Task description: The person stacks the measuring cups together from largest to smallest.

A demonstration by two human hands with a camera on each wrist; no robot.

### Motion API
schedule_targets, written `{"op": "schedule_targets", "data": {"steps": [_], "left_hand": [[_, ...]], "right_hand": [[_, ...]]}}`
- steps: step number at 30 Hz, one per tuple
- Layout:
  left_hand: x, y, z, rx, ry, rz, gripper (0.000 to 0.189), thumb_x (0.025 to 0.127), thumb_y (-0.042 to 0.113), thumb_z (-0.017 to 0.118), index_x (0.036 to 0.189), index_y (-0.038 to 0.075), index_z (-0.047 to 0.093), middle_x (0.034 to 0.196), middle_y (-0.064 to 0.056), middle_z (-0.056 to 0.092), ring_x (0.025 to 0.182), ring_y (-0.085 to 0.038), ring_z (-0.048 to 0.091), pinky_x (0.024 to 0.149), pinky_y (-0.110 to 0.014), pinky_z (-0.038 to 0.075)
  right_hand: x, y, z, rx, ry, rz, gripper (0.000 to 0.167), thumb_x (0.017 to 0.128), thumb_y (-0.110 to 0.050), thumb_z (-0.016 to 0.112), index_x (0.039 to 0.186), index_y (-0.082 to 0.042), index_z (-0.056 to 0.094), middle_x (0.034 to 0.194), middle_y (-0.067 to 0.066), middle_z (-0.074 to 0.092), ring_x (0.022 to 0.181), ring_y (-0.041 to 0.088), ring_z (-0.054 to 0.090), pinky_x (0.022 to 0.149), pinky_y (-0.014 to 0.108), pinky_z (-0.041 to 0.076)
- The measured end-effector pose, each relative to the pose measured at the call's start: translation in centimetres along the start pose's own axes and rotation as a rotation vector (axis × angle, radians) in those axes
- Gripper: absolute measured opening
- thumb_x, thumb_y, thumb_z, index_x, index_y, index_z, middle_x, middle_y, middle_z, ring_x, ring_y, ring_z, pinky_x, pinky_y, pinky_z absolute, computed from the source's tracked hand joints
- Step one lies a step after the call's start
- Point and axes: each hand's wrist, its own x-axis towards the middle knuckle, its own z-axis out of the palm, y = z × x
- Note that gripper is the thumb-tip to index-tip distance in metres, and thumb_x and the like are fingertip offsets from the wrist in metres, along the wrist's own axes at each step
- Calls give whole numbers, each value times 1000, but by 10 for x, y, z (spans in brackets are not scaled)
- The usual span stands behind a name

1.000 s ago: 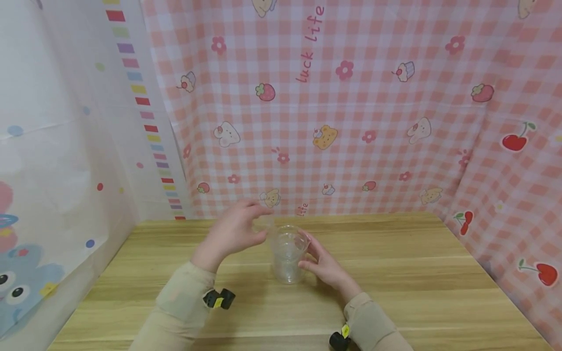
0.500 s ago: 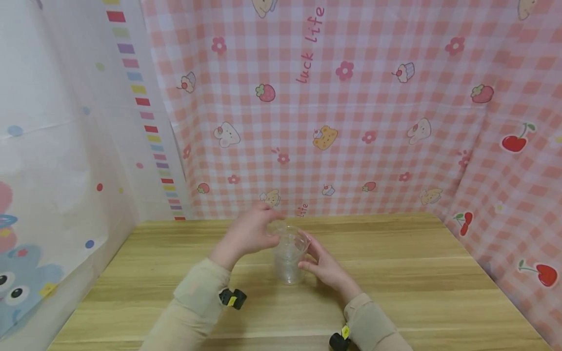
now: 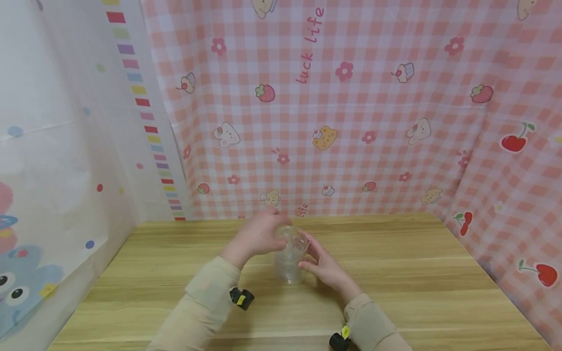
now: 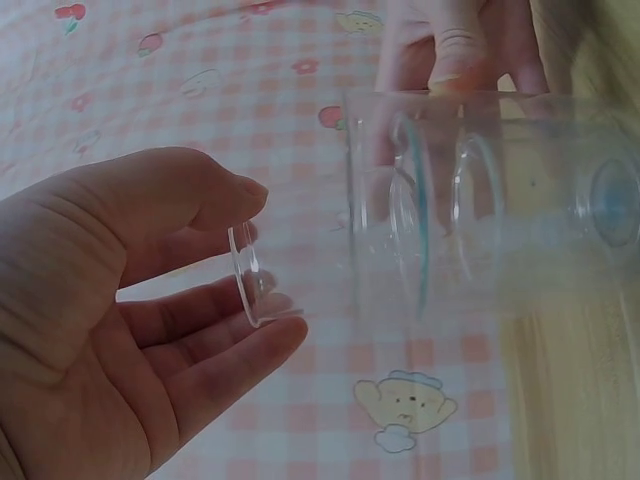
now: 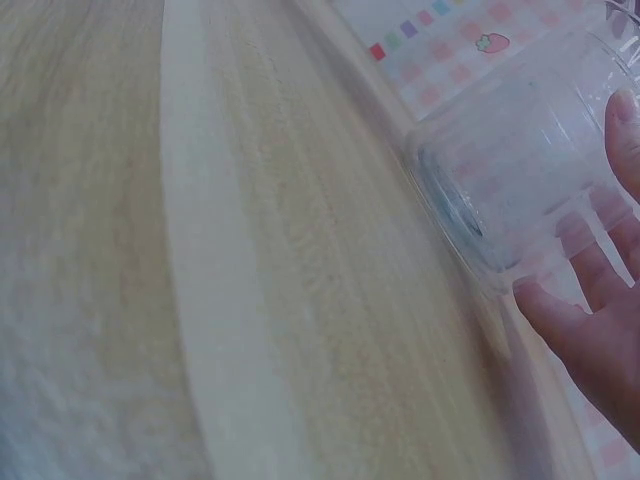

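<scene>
A clear see-through jar stands upright on the wooden table, with round rims inside it, one tinted teal in the left wrist view. My right hand holds the jar from the right, thumb on the near side and fingers around the far side. In the left wrist view, my left hand pinches a small clear rimmed piece, shallow like a lid or little cup, between thumb and fingers. That piece is just outside the jar's mouth in this view. Seen from the head, the left hand overlaps the jar's upper left.
Behind the wooden table hangs a pink checked cloth with cartoon prints. A white patterned sheet borders the left side, and more checked cloth the right.
My left hand has moved right, from beside the jar to its upper rim, carrying the small clear piece. The right hand and the jar have stayed in place.
</scene>
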Motion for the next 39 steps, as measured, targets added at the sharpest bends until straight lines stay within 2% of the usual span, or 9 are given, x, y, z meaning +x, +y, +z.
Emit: {"op": "schedule_targets", "data": {"steps": [9, 13, 23, 33, 39], "left_hand": [[6, -1, 10, 24, -28, -3, 40, 78, 14, 79, 117, 8, 71, 123, -10, 65, 115, -28, 58, 97, -44, 49], [8, -2, 14, 54, -45, -6, 41, 77, 16, 80, 117, 9, 71, 125, -10, 65, 118, -29, 57, 100, -46, 47], [12, 2, 18, 72, -118, -7, 39, 77, 16, 80, 115, 10, 72, 119, -7, 67, 109, -26, 61, 91, -44, 52], [16, 7, 22, 162, -186, -47, 37, 78, 19, 82, 114, 16, 73, 113, -2, 68, 101, -20, 63, 81, -37, 55], [19, 11, 22, 161, -215, -58, 36, 77, 18, 83, 112, 17, 74, 111, -1, 69, 98, -19, 64, 79, -37, 55]], "right_hand": [[0, 0, 0, -4, 4, 0, 78, 93, -1, 65, 157, -7, 20, 159, 20, 25, 141, 43, 30, 111, 61, 27], [0, 1, 0, -10, 7, 10, 78, 93, -1, 65, 157, -7, 20, 159, 21, 25, 141, 43, 29, 112, 61, 27], [0, 1, -1, 14, 10, 38, 79, 94, -5, 65, 157, -7, 19, 158, 23, 25, 142, 43, 28, 112, 60, 26], [0, 1, 0, 17, 12, 32, 79, 94, -5, 66, 157, -5, 18, 157, 24, 28, 140, 43, 31, 112, 58, 29], [0, 1, 0, 18, 12, 31, 78, 94, -2, 64, 156, -3, 17, 157, 26, 27, 140, 44, 31, 112, 59, 28]]}}
